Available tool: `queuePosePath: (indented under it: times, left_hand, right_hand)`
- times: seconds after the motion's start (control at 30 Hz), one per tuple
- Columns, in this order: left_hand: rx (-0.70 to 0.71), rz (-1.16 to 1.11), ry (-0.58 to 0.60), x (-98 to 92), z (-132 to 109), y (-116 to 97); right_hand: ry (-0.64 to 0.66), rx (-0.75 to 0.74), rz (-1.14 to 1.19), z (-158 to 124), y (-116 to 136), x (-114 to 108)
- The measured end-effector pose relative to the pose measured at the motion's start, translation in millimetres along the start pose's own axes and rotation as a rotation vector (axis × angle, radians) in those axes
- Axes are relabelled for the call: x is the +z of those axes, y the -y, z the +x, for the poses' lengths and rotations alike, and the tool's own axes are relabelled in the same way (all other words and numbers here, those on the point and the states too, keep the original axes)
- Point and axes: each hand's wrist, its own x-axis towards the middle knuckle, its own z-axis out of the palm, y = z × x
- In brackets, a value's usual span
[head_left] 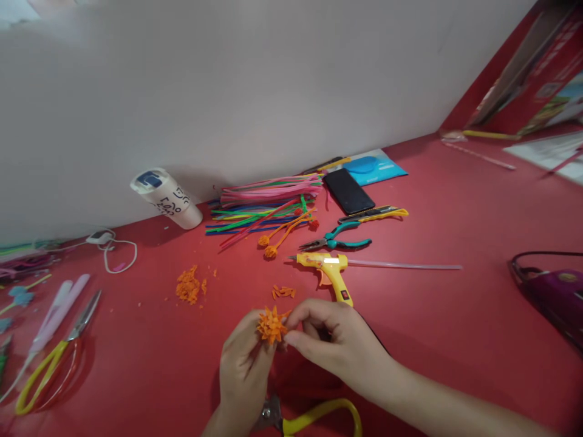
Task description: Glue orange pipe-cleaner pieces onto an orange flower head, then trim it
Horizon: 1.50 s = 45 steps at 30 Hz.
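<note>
Left hand (243, 364) pinches spiky orange flower (272, 326), face up, presumably steadying it. Orange petal pieces (283, 292) just beyond, likely for easy picking. Right hand (339, 340) curled at flower's edge; can't tell whether it grips. Yellow glue gun (336, 271) near, probably for quick reach. Red tabletop (432, 328), grey wall (273, 91) behind.

A white tumbler (170, 201) stands near the wall (273, 91).

My left fingers (250, 329) hold an orange flower (272, 326), a spiky, layered head of narrow pointed petals splayed outward, its face turned up to me. My right fingers (306, 346) are close against its right edge. Just beyond it, loose orange pieces (283, 292) lie in a small cluster on the red tabletop (155, 358).
</note>
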Motion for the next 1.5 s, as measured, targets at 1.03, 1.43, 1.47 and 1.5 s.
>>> queuePosePath:
  times: [1.03, 1.43, 1.47, 1.5]
  left_hand:
    - [0.013, 0.076, -0.022, -0.2, -2.4, -0.5]
    - [0.046, 0.097, -0.018, -0.3, -2.3, 0.6]
    - [0.046, 0.095, -0.020, -0.2, -2.5, 0.8]
    - [0.043, 0.094, -0.021, 0.0, -2.5, 0.9]
  right_hand:
    - [0.009, -0.010, -0.013, -0.3, -3.6, 2.9]
    - [0.009, -0.008, -0.019, -1.8, -3.3, 2.6]
    - [0.010, -0.010, -0.021, -1.5, -3.6, 2.6]
    - [0.010, -0.010, -0.024, -1.1, -3.9, 2.5]
